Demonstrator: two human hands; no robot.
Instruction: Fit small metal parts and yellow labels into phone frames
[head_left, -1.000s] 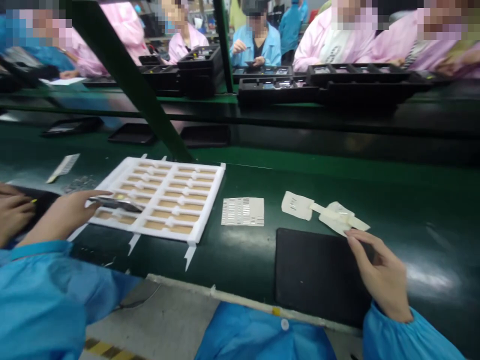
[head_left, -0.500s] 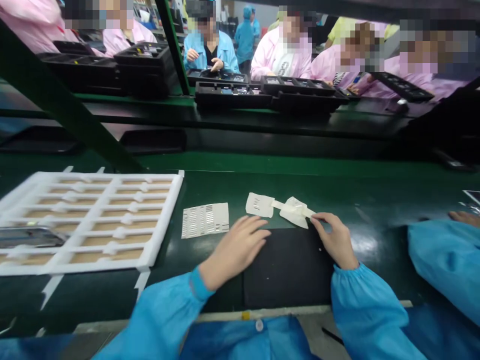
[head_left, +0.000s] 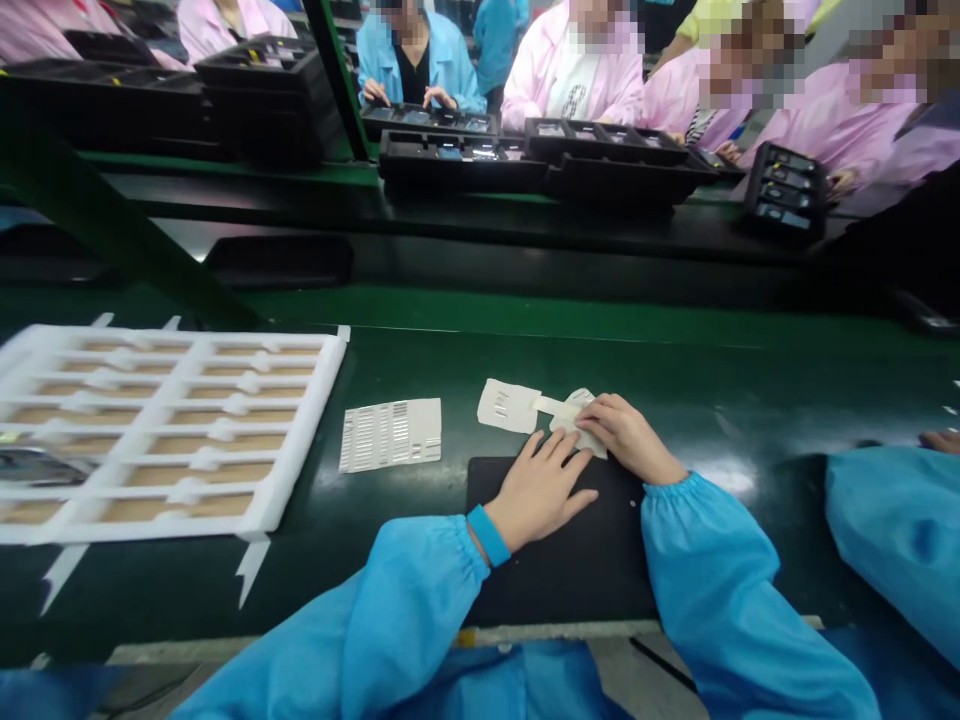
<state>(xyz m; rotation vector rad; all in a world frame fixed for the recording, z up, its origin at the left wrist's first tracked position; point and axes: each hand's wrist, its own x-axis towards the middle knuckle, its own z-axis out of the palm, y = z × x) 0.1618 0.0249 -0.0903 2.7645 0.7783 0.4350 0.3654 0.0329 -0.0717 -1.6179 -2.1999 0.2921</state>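
Observation:
My left hand (head_left: pixel 544 490) lies over a black mat (head_left: pixel 570 585) with its fingers spread, fingertips at the lower edge of a pale sticker sheet (head_left: pixel 598 447). Fingers bent and pressed together, my right hand (head_left: pixel 634 437) pinches at a cream tape strip (head_left: pixel 551 405) over that sheet; the fingertips partly hide the grip. The strip reaches left to a second small backing sheet (head_left: pixel 506 406) with a few silvery pieces on it. Left of these lies a larger sheet (head_left: pixel 391 434) bearing rows of thin silvery strips.
A white slotted tray (head_left: pixel 292 450) taped to the green bench holds a phone-like device (head_left: pixel 37 463). At right is another person's blue sleeve (head_left: pixel 892 520). Across the bench, people work behind black trays (head_left: pixel 465 175). A green post (head_left: pixel 127 215) slants at left.
My right hand has moved left from the strip's far end onto the right sheet. My left hand has moved right, nearer to it. The view has shifted slightly.

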